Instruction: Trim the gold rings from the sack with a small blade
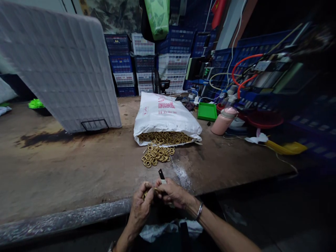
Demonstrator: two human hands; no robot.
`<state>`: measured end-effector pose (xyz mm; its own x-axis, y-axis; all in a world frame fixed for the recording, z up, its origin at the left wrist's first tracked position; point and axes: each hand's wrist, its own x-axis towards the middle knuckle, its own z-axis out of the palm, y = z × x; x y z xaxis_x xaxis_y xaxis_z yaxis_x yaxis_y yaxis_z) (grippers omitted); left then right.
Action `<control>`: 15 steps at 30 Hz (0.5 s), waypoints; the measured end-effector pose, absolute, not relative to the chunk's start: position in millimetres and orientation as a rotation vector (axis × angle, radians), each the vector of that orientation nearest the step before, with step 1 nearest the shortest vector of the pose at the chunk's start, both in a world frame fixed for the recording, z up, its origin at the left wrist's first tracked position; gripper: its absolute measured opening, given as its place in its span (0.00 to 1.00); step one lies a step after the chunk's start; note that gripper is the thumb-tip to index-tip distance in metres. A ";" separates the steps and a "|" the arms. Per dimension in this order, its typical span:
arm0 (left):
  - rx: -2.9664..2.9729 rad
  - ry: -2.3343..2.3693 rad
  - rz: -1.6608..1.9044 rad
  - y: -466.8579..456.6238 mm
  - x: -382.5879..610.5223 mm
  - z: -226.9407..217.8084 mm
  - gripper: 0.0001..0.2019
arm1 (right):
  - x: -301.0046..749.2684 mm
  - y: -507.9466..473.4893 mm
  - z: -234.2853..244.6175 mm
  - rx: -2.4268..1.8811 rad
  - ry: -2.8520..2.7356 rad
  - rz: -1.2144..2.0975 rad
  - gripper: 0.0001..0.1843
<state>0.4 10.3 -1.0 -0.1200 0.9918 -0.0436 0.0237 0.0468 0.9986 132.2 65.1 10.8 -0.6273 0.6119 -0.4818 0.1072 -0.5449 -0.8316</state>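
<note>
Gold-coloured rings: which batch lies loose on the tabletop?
The ring pile just outside the white sack's open mouth; the other visible rings sit inside that sack or in the left hand's grasp.

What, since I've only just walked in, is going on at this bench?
A person's left hand holds gold-coloured rings; the right hand, close beside it, grips a pale, black-tipped tool. On the table, a loose pile of similar rings lies at the open mouth of a white sack, which holds many more.

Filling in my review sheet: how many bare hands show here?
2: the left hand, low in the middle, holding gold-coloured rings, and the right hand beside it, holding a knife-like tool. No others show.
</note>
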 end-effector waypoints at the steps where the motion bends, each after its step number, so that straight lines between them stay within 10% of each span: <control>1: 1.152 1.356 1.266 10.3 0.2 -0.7 0.09 | 131.3 65.2 9.7 -1.148 -1.286 2.215 0.04; 15: 1.262 1.542 1.376 13.8 1.1 -0.7 0.05 | 129.5 67.8 9.0 -1.294 -1.669 1.637 0.13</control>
